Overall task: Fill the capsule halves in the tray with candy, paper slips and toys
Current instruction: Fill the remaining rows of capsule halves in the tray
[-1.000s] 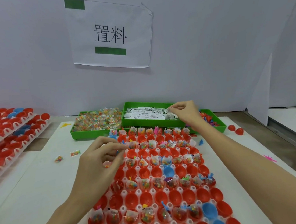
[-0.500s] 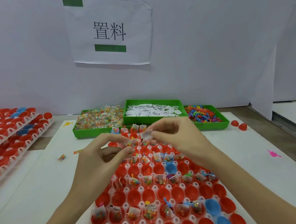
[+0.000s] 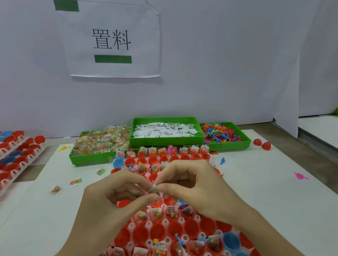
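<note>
A white tray of red and blue capsule halves lies in front of me; many halves hold candy packets, paper slips and small toys, and one full row stands bare. Above its middle, my left hand and my right hand meet fingertip to fingertip. Together they pinch a small candy packet with a white paper slip against it. Behind the tray stand three green bins: candy packets, paper slips and colourful toys.
Stacked trays of red and blue halves sit at the far left. Loose candy packets lie on the white mat to the left. Two red halves and a pink toy lie to the right. A labelled white wall stands behind the bins.
My right hand came back from the slip bin with a slip and met my left hand over the tray. Both hands now pinch the packet and slip together, slightly lower than before.
</note>
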Motion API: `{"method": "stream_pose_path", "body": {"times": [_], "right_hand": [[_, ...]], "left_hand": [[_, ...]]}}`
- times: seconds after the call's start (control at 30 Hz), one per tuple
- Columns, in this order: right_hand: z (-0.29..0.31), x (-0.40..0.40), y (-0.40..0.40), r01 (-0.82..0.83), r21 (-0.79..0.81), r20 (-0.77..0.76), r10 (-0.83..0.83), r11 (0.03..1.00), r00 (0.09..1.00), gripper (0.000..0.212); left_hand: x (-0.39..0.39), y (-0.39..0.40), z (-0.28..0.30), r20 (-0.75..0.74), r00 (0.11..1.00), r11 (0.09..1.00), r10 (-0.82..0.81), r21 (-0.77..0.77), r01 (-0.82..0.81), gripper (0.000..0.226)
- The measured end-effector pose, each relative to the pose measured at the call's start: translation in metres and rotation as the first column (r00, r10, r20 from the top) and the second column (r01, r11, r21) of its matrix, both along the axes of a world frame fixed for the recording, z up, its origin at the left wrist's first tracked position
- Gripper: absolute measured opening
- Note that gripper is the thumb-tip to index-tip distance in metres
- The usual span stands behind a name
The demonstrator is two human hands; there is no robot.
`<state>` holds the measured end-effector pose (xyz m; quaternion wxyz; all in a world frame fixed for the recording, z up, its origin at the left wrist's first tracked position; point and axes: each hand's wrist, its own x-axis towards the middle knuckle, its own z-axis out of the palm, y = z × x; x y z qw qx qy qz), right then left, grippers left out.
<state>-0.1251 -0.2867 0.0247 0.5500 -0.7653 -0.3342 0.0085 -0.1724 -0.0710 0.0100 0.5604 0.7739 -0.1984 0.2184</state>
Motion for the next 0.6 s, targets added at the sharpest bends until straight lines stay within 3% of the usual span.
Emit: {"method": "stream_pose_path", "body": {"times": [0.2,0.4,0.6], "right_hand": [[0.003,-0.0045,0.0026,-0.046,0.049,-0.016,0.047,0.998,0.999,0.013],[-0.0008,-0.0035,0.0013,-0.008,0.027,0.032,0.007,1.0,0.999,0.011],[0.0041,0.0012,0.001,-0.039,0.058,0.007,0.039,0.998,0.999,0.013]], "left_hand": [[-0.0048,-0.0056,0.0012,-0.006,0.999,0.996,0.05,-0.076,-0.051,0.026],[-0.0055,-0.0051,0.0033,-0.12,0.993,0.996,-0.009,-0.091,-0.002,0.02],[-0.0036,0.0013,0.0047,-0.123,0.992,0.999,-0.009,0.03,0.012,0.022]]}}
